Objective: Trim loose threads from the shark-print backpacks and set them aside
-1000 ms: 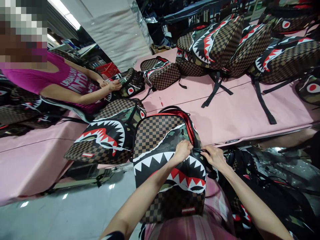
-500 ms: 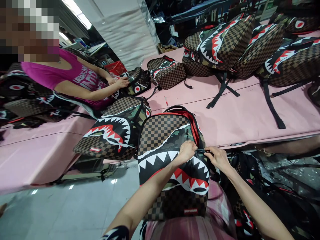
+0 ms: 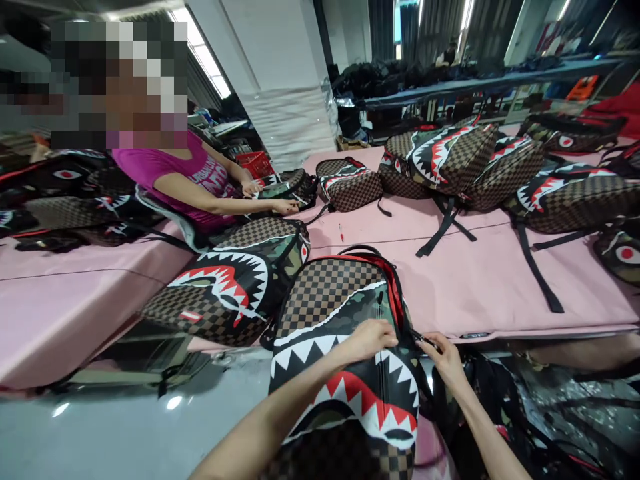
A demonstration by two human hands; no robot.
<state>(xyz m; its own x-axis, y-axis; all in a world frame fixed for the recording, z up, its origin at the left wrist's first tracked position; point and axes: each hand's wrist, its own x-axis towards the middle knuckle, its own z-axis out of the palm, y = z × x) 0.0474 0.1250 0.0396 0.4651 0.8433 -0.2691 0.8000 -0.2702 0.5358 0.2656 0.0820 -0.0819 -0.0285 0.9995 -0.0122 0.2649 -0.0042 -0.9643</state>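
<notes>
Under the curled left hand [image 3: 370, 339] (grip unclear) sits the backpack [image 3: 327, 317], right hand [image 3: 447, 360] pinching something dark [image 3: 419, 336] alongside.

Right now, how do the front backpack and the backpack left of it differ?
The front backpack shows red lining along its open edge; the left backpack shows none.
The front backpack's top points straight ahead; the left backpack's slants rightward.
The left hand touches the front backpack, not the left backpack.
Both: brown check, camouflage, toothy mouth.

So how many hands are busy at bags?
4: the wearer's left hand over the near backpack, right hand at its side; a co-worker's nearer hand and farther hand at a bag ahead-left. Others may be hidden.
</notes>
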